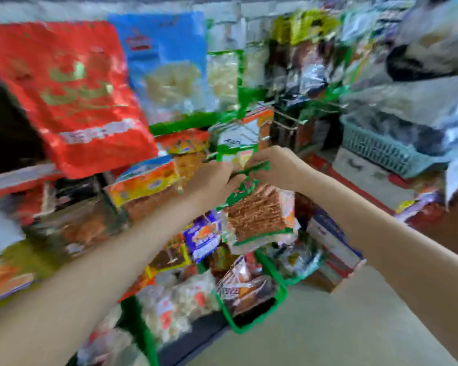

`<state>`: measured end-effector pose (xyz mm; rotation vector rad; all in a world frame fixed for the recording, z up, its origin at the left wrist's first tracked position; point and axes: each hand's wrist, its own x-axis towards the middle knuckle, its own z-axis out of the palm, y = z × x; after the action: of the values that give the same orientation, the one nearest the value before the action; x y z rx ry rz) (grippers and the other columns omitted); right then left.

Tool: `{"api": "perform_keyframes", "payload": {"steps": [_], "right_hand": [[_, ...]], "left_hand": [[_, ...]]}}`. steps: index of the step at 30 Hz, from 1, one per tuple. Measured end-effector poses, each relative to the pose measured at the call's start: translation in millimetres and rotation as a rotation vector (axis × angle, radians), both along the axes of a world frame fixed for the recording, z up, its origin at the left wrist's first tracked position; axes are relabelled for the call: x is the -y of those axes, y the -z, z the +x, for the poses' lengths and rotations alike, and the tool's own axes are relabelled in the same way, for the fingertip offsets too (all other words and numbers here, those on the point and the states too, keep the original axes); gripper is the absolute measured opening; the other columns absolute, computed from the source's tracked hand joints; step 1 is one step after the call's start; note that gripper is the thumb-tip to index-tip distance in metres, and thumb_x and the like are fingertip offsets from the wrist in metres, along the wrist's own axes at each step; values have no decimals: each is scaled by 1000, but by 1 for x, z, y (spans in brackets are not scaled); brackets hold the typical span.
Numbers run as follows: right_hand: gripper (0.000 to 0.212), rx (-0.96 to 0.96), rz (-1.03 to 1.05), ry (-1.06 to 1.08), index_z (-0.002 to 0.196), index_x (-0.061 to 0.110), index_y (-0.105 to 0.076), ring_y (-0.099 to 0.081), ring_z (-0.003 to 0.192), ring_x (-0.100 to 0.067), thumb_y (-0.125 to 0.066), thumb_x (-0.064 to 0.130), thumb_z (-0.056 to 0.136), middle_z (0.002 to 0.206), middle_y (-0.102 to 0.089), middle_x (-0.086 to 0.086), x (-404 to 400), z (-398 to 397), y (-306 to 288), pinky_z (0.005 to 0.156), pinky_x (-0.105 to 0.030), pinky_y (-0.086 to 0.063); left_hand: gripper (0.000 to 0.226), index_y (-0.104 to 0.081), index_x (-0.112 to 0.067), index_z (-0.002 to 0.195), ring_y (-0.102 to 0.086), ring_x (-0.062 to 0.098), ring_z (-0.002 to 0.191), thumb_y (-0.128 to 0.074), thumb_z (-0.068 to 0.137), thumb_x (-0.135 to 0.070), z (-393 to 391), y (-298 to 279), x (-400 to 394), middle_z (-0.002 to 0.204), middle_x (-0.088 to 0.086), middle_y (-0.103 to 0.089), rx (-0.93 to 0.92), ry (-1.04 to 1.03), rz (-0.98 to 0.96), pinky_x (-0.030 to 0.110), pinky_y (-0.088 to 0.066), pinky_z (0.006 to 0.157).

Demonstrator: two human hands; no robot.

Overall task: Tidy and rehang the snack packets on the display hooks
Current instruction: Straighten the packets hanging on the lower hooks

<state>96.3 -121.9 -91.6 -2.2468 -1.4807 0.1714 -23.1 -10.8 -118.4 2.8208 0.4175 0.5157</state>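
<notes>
Far left, a big red bag hangs tilted, a blue bag beside it, everything smeared by motion blur. Moving in, the left hand comes up to the middle of the rack, its fingers curled and pinching the green header strip of the snack packet. The packet dangles straight below both hands, brown sticks showing through clear film. It looks light, soft and crinkly, probably slippery and the sticks breakable, so that stiffer green top edge is the place to hold, not the belly. Just right, touching the same strip, the right hand pinches it too. The display hooks jut out just above and beyond the hands; whether the header hole is on one yet, the blur hides. Far right sits a teal basket.
</notes>
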Motion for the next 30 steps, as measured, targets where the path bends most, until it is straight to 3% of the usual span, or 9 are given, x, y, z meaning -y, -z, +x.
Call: {"api": "perform_keyframes", "payload": {"steps": [3, 6, 8, 11, 15, 21, 25, 28, 30], "right_hand": [[8, -218, 121, 47, 81, 5, -69, -70, 75, -24, -64, 10, 84, 76, -71, -13, 2, 61, 10, 76, -35, -56], [10, -372, 116, 98, 76, 12, -64, -69, 63, -11, -63, 10, 85, 68, -66, -5, -1, 120, 22, 60, -19, -54], [13, -462, 100, 110, 74, 13, -62, -66, 55, -2, -62, 7, 86, 67, -63, -2, -3, 156, 33, 56, -14, -52], [20, -517, 113, 162, 65, 14, -64, -70, 60, -14, -65, 6, 83, 70, -65, -6, -4, 209, 48, 63, -25, -59], [11, -636, 155, 184, 73, 6, -64, -63, 45, -4, -64, 1, 83, 70, -63, -7, -4, 275, 49, 56, -21, -57], [7, -654, 96, 121, 77, 4, -66, -65, 49, -5, -64, 2, 83, 68, -66, -4, -1, 364, 66, 59, -21, -58], [10, -849, 305, 265, 78, -1, -64, -68, 52, -13, -59, -5, 85, 65, -66, -4, 7, 417, 82, 60, -22, -58], [7, -688, 403, 372, 85, 4, -67, -68, 72, -23, -61, 2, 85, 80, -66, -8, 8, 451, 88, 76, -36, -57], [9, -540, 438, 436, 88, 7, -69, -65, 77, -18, -61, 8, 86, 85, -68, -7, 5, 463, 86, 80, -32, -54]], "left_hand": [[21, -64, -9, 92, -60, 28, 80, -51, 92, -25, 67, 0, 3, 83, 13, -65, -30, 31, -35, 36, -38, 62], [20, -58, -10, 76, -56, 24, 66, -55, 91, -22, 128, 11, -11, 60, 1, -54, -98, 52, -236, 33, -32, 56], [18, -58, -17, 74, -49, 17, 63, -56, 90, -24, 167, 18, -19, 59, -5, -51, -130, 62, -308, 29, -33, 58], [18, -61, -12, 77, -51, 20, 66, -56, 91, -23, 214, 24, -16, 65, 3, -56, -147, 81, -309, 30, -30, 59], [18, -65, -7, 85, -62, 31, 77, -55, 91, -20, 280, 31, -13, 79, 14, -66, -113, 41, -334, 37, -44, 66], [15, -68, -9, 92, -62, 23, 79, -57, 89, -18, 364, 53, -2, 85, 10, -69, -101, -69, -383, 33, -46, 72], [17, -68, -8, 96, -61, 20, 89, -54, 90, -14, 421, 59, 15, 95, 7, -69, 0, -175, -448, 27, -41, 72], [18, -68, -7, 98, -61, 21, 92, -52, 91, -14, 465, 52, 23, 97, 8, -69, 63, -190, -419, 25, -36, 70], [20, -67, -8, 102, -59, 21, 101, -52, 92, -15, 489, 48, 20, 106, 7, -68, 68, -206, -409, 21, -34, 71]]}}
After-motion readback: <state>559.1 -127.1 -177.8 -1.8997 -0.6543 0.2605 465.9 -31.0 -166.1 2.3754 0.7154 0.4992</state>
